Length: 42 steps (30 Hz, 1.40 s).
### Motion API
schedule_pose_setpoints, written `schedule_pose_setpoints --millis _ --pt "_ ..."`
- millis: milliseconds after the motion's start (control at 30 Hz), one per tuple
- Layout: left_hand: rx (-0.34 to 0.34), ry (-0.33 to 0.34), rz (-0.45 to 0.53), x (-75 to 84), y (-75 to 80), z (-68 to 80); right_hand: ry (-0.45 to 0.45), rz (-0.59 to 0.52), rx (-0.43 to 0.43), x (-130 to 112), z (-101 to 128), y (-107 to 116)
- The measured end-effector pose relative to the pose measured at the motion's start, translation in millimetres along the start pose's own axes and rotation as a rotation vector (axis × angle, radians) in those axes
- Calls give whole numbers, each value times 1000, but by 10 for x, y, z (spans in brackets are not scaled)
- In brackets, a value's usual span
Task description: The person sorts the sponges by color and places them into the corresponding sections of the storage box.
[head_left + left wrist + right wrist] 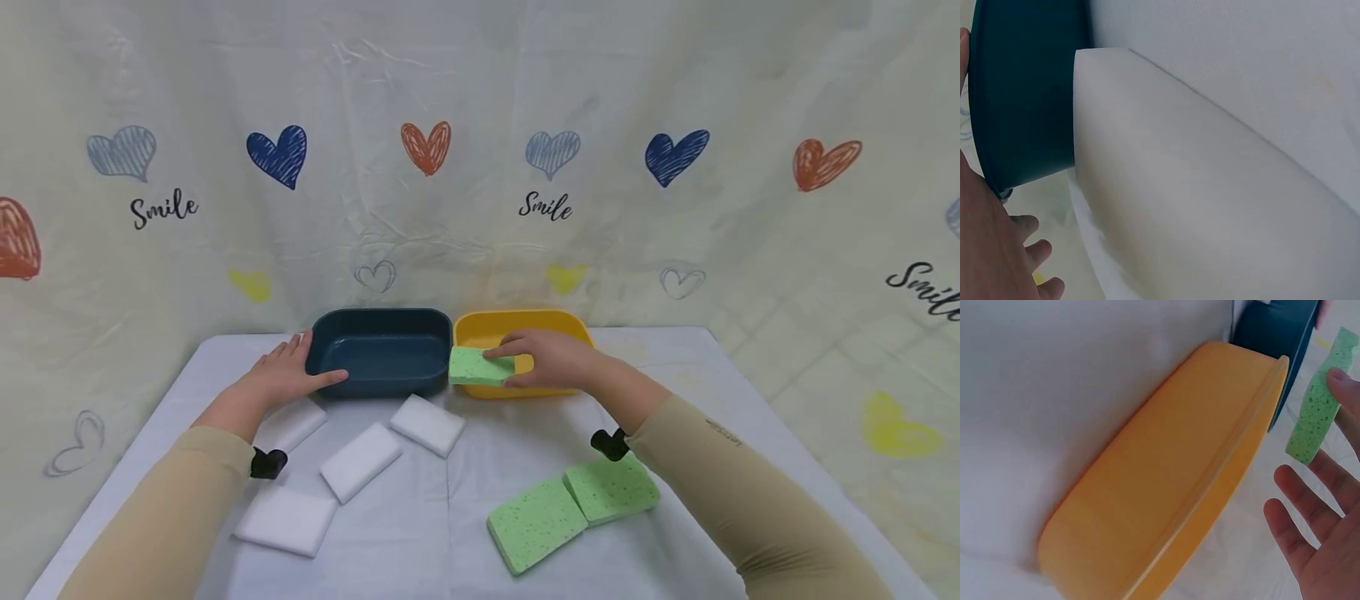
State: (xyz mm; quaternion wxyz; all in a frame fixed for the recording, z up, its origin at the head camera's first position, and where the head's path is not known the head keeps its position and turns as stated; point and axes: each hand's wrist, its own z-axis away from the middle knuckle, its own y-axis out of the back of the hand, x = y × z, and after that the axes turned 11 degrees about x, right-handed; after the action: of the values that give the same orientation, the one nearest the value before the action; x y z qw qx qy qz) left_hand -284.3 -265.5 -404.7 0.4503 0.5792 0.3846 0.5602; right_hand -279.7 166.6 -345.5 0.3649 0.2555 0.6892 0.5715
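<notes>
My right hand (551,358) pinches a green rectangular sponge (478,367) above the left end of the yellow oblong plastic tub (547,321), while my spread left hand (288,373) touches the dark-blue oblong plastic tub (382,358).

Pitted sponge (472,367), smooth plastic tub (1147,462)

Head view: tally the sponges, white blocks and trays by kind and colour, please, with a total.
Green sponges: 3, one held by the right hand
White blocks: 4, one partly hidden by the left hand and forearm
Dark blue tray: 1
Yellow tray: 1
Total: 9
</notes>
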Motion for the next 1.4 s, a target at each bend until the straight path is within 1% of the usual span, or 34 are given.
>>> schedule_pose_setpoints --millis 100,267,367,533,733,900,1033,1133,1267,1400 --pt "-12 6 3 -14 -14 -21 -17 -6 -2 -47 -152 -34" --pt "-28 19 7 -5 -26 -56 -53 -55 -5 -151 -421 -129" --pt "-44 35 5 14 -5 -59 -47 -74 -17 -258 -598 -188" --pt "-65 63 -33 16 47 -56 -48 -81 -36 -473 -913 -309" --pt "-78 73 -46 2 70 -51 -58 -46 -46 -663 -1251 -487" --pt "-84 85 -64 -23 45 -62 -58 1 -93 -808 -1496 -638" --pt "-96 82 -73 -29 34 -76 -59 24 -129 -889 -1635 -743" --pt "-95 88 -61 -9 43 -74 -66 47 -152 -937 -1706 -811" --pt "-89 100 -52 14 58 -71 -80 59 -161 -998 -1774 -870" --pt "-90 108 -50 22 61 -81 -99 51 -164 -1065 -1832 -879"
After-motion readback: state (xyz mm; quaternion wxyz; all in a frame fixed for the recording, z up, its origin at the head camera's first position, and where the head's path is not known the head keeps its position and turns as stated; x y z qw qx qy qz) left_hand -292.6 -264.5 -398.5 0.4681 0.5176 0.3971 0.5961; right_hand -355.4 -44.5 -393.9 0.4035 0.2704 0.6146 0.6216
